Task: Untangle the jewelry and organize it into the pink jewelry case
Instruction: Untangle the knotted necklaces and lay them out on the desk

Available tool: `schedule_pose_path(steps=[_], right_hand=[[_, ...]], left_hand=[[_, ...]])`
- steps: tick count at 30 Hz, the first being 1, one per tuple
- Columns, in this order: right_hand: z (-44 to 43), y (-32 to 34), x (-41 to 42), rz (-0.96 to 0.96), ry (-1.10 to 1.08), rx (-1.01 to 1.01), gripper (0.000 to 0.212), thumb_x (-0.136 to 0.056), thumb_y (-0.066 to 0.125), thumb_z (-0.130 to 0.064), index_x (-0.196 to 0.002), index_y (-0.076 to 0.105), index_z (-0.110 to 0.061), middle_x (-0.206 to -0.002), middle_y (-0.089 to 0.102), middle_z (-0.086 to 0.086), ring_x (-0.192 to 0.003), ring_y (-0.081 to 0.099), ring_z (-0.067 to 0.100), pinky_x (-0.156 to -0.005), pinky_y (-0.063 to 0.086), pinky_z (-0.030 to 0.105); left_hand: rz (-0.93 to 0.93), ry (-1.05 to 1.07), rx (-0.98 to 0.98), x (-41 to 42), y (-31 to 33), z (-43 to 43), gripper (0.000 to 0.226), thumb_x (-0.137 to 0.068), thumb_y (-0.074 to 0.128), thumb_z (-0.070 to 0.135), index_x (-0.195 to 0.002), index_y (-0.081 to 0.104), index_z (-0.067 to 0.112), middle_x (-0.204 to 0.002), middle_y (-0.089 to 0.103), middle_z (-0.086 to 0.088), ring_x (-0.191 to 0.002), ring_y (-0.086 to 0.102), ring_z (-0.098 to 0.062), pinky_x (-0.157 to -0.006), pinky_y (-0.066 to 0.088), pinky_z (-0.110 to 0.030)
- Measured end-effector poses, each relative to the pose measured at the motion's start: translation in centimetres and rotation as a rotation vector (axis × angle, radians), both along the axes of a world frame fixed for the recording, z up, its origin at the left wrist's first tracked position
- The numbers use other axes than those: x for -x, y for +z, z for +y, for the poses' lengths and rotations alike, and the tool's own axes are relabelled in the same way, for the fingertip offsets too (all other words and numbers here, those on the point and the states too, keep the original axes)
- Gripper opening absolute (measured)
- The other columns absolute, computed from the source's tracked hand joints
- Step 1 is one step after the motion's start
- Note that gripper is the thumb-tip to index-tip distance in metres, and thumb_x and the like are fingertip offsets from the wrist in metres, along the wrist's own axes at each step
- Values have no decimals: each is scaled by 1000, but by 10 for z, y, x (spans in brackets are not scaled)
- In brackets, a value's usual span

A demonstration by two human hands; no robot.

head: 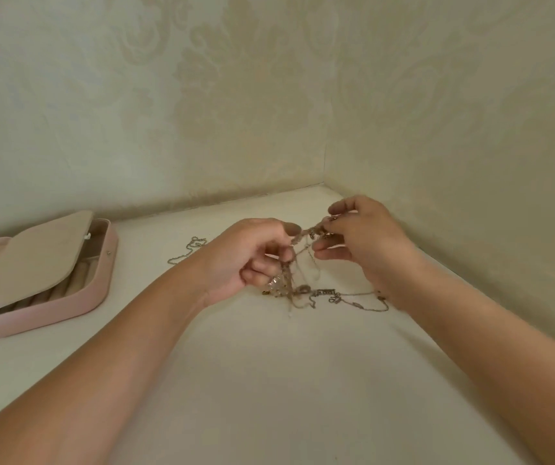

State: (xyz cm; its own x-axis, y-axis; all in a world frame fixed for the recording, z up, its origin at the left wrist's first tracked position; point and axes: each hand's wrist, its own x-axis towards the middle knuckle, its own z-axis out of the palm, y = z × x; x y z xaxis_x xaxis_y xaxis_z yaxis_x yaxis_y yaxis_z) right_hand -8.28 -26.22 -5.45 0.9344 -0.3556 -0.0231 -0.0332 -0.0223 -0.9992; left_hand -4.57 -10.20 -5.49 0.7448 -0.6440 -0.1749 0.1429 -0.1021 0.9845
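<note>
Both hands work above the white bench: the left hand (252,255) and the right hand (363,239) each pinch the tangled clump of thin metal chains (298,260), stretched between them, its loose ends trailing onto the bench (269,380). Well to the left, the pink rectangular jewelry case (78,298) lies open, its beige inner flap (31,260) raised.

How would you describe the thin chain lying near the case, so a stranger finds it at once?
Start at the pink jewelry case on the left of the white table. Between it and the left hand, just beyond the wrist, lies a thin silver chain. Unlike the tangle pinched by that hand and the right hand, it lies flat.
</note>
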Motion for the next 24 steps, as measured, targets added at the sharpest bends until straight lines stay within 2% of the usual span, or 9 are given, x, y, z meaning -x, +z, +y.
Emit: schedule_pose_path(steps=[3,6,7,11,14,17,20,22,24], right_hand=[[7,1,3,46,81,-108,9,-99,45,-3,-93,51,-4,-70,61,11,-47,60,17,-49,56,27],[17,-1,5,85,131,-95,25,-100,47,-16,-78,54,-6,-61,63,8,-53,62,17,-59,55,27],[20,-1,6,102,152,-84,31,-100,46,-20,-72,52,-8,-61,64,8,-57,62,17,-63,54,27],[31,-2,8,107,295,-59,39,-98,43,-17,-59,41,-13,-61,63,10,-57,60,19,-65,50,27],[32,-1,9,104,336,-19,35,-93,48,-12,-58,43,-11,-54,57,7,-54,55,20,-61,51,27],[27,-2,7,85,300,178,31,-89,51,-13,-58,50,-10,-48,48,0,-50,46,14,-62,48,27],[25,0,7,20,312,310,24,-89,56,-15,-66,57,-11,-56,55,-1,-50,49,8,-63,46,26],[20,0,9,28,394,346,11,-88,66,-22,-87,62,-12,-74,66,-3,-66,59,8,-73,51,28],[8,-1,10,110,459,610,33,-77,76,-36,-102,60,-21,-90,65,-10,-77,59,3,-74,48,21]], left_hand=[[-134,205,-156,-3,-3,-3,21,-81,72,31,-87,57,18,-54,48,8,-39,28,-3,-35,21,-15],[-243,298,-215,-1,-8,-4,19,-80,75,30,-90,62,20,-44,43,11,-38,28,-6,-35,22,-16],[-257,310,-207,1,-7,-5,14,-83,72,30,-82,63,18,-42,38,11,-37,25,-6,-35,20,-17],[-179,384,-241,2,-3,-9,43,-94,51,38,-58,46,14,-41,27,7,-34,19,-10,-36,18,-17],[-157,338,-397,4,-2,-11,56,-92,40,57,-58,43,13,-36,27,8,-30,22,-11,-39,22,-19],[-273,280,-556,4,-3,-11,71,-87,26,74,-61,54,14,-32,32,11,-32,32,-10,-46,30,-24],[-256,214,-537,2,-4,-8,75,-83,20,79,-74,57,14,-38,38,11,-34,35,-10,-45,30,-22],[-223,211,-494,-1,-5,-3,78,-79,18,82,-80,56,14,-43,42,8,-37,36,-11,-42,27,-20],[-185,251,-435,-6,-4,3,79,-77,20,84,-83,54,14,-46,42,6,-39,34,-11,-40,25,-19]])
